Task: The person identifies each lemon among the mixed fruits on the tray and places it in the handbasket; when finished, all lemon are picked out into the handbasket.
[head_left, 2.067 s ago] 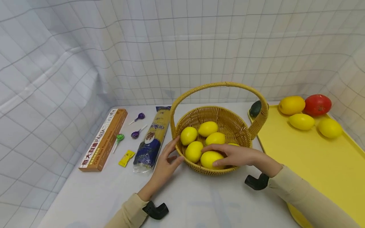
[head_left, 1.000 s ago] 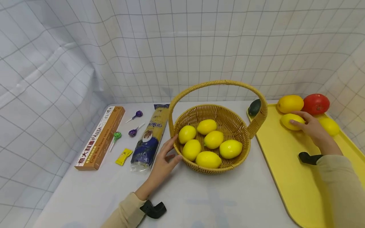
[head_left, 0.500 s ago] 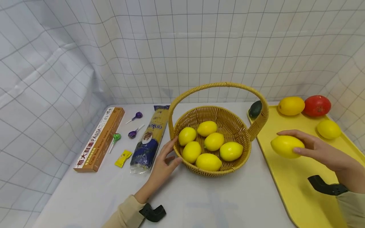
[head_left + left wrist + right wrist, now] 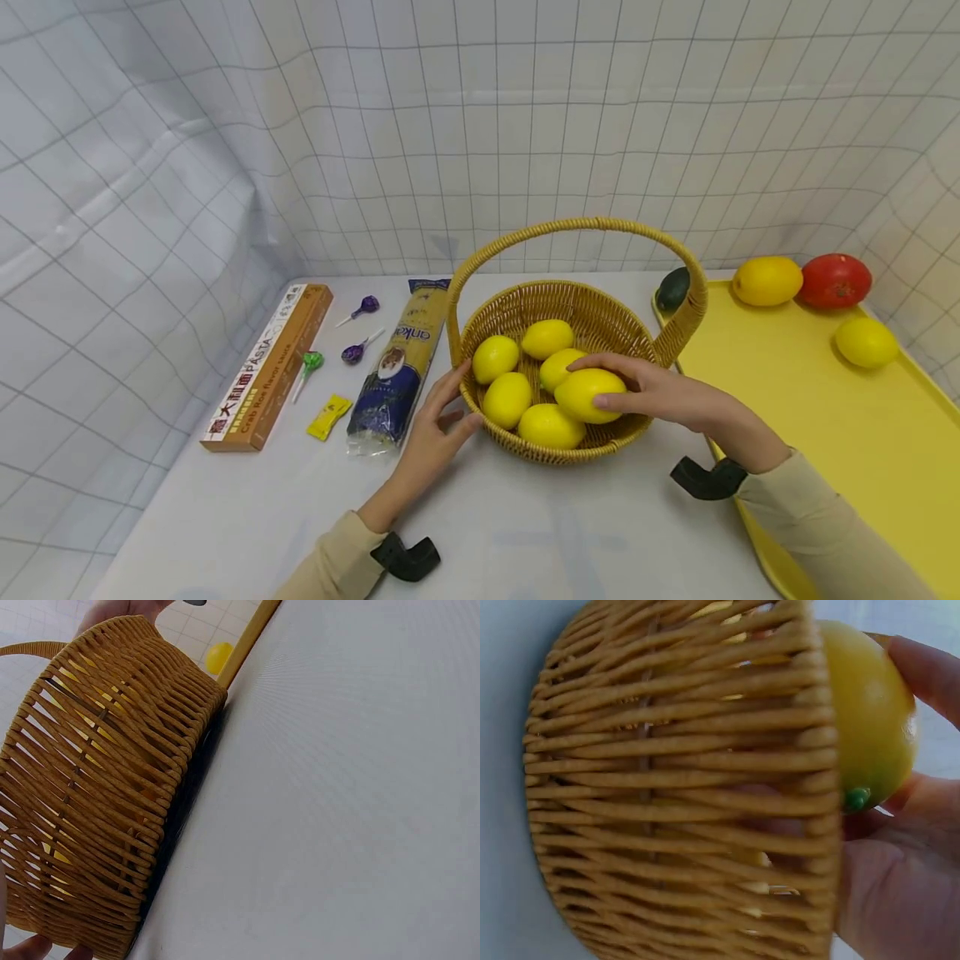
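Observation:
A wicker basket with a tall arched handle stands mid-table, several lemons lying in its left and front part. My left hand rests against its left rim, fingers touching the wall; in the left wrist view the woven side fills much of the picture. My right hand holds another lemon between thumb and fingers, above the basket's front right part. This held lemon shows its green tip beside the rim in the right wrist view. It partly hides a lemon behind it.
At right lies a yellow tray bearing a lemon, a larger yellow fruit, a red fruit and a dark green fruit. At left are a pasta box, a pasta bag, lollipops and a yellow sweet.
My right hand has let go of one lemon in the basket, picked another off the tray and carried it left over the basket. My left hand has stayed at the rim.

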`<state>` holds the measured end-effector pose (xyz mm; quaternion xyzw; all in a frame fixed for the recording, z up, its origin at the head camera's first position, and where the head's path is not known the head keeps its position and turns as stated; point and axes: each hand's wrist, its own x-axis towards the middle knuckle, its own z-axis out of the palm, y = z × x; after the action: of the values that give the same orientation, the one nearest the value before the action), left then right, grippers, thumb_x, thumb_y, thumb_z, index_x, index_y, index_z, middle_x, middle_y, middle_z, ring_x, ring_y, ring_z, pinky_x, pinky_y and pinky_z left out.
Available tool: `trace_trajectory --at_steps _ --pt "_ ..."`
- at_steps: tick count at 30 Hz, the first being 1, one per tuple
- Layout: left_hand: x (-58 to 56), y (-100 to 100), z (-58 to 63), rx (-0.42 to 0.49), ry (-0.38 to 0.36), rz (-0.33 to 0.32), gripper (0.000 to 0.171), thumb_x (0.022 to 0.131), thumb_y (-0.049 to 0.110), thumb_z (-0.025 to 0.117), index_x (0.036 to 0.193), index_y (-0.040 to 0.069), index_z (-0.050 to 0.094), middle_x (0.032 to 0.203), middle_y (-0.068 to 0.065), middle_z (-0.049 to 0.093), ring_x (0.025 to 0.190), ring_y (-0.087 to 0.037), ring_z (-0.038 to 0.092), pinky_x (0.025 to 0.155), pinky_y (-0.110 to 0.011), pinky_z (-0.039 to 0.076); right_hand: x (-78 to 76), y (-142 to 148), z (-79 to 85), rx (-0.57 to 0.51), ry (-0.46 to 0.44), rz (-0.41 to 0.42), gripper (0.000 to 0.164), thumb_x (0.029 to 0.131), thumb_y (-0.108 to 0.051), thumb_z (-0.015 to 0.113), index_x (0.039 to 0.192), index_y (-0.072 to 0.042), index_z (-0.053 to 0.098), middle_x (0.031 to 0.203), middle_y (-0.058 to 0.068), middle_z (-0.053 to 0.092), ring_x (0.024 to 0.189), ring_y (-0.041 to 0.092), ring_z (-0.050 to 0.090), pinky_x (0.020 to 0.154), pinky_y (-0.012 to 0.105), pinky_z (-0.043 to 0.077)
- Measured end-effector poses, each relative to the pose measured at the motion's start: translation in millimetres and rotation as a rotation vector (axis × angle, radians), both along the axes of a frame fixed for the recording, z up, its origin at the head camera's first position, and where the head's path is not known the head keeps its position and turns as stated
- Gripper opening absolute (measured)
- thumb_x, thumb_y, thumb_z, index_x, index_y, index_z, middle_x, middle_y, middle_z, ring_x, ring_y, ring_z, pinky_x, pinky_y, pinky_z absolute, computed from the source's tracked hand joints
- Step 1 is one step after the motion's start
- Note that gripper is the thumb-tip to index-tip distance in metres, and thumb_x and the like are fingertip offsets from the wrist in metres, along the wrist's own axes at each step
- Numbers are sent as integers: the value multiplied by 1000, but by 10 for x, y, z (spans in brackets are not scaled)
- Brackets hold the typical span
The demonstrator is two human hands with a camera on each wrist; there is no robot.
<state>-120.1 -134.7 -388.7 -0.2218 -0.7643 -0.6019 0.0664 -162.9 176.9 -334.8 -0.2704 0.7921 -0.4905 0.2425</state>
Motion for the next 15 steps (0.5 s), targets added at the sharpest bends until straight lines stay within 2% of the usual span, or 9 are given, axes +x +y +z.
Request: trace_trajectory --at_steps 7,15 --pt "-6 -2 11 7 11 -3 62 92 19 62 143 -3 34 142 -25 31 120 -46 40 87 -62 38 -154 -180 -126 73 96 -38 48 92 -29 61 136 -16 46 134 11 43 112 27 43 92 44 36" --pt "-4 -9 -14 -7 10 -4 62 92 20 62 143 -3 34 143 -25 31 120 -45 40 87 -61 39 -209 -276 -189 104 111 -25 49 89 -26 65 134 -16 49 131 8 46 112 26 43 95 45 34"
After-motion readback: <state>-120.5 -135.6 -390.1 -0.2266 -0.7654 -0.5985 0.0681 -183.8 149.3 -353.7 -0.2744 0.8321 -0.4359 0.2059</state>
